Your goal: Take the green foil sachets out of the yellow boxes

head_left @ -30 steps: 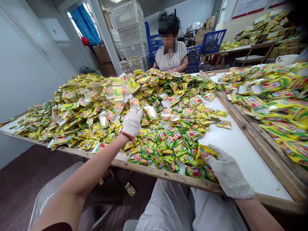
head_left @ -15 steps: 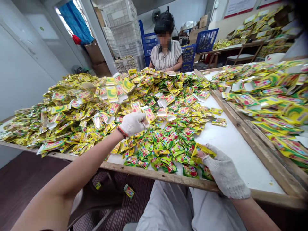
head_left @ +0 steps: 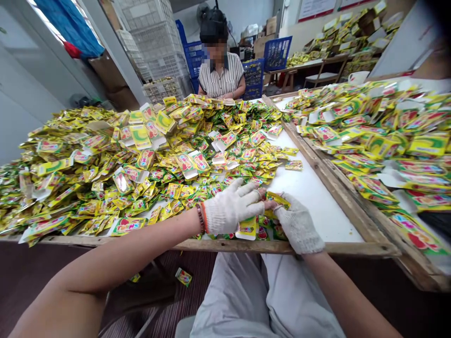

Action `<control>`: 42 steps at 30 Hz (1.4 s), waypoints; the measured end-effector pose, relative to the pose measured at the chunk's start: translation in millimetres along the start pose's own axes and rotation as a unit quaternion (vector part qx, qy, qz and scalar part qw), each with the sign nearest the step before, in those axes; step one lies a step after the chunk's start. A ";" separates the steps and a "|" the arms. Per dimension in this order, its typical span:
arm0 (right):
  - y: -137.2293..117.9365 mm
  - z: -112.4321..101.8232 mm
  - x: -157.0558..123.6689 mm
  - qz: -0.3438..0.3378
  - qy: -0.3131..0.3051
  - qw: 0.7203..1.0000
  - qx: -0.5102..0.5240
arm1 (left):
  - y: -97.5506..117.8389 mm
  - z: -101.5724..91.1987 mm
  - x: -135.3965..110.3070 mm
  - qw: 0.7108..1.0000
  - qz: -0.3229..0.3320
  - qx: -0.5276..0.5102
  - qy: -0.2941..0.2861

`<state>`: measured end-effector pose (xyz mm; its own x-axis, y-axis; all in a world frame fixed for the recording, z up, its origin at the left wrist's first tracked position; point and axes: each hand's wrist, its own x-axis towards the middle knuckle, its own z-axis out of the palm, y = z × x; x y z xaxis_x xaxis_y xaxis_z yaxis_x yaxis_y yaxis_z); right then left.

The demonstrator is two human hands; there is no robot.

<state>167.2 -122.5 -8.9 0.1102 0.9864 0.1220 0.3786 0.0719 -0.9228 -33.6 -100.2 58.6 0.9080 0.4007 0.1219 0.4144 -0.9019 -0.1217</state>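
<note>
My left hand point(head_left: 234, 206), in a white knit glove with beads at the wrist, is stretched out with its fingers apart over the small packets at the table's front. Its fingertips reach the packet by my other hand; whether they touch it I cannot tell. Beneath the left palm shows part of a yellow box point(head_left: 246, 228). My right hand point(head_left: 299, 224), gloved with bare fingertips, pinches a small yellow packet point(head_left: 278, 199) near the front edge. Green and yellow packets lie under and around both hands, partly hidden by them.
A large heap of packets and flat boxes point(head_left: 88, 159) covers the table's left. A wooden divider point(head_left: 324, 173) separates it from more boxes point(head_left: 373, 141) at right. Across the table sits a person point(head_left: 221, 75). One box point(head_left: 183, 277) lies on the floor.
My left hand has come from a box in the middle of the heap toward my right hand, and its fingers have spread. My right hand still holds the packet. The view has turned slightly right.
</note>
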 end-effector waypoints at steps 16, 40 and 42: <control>6.2 1.9 9.9 -0.028 -0.048 0.996 -0.064 | 0.8 23.4 5.1 0.994 0.054 0.083 -0.048; -11.1 -10.4 -14.5 -0.030 -0.103 0.994 0.035 | 34.8 10.8 14.1 0.705 -0.352 -0.610 0.082; -12.5 -12.3 -12.7 -0.046 -0.104 0.993 0.005 | 34.7 12.7 11.7 0.709 -0.353 -0.606 0.081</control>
<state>172.4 -137.8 5.7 -0.1172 0.9847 0.1288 0.3693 0.1636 -0.9148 -7.9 -124.8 43.3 0.4415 0.8856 -0.1446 0.3161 -0.0026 0.9487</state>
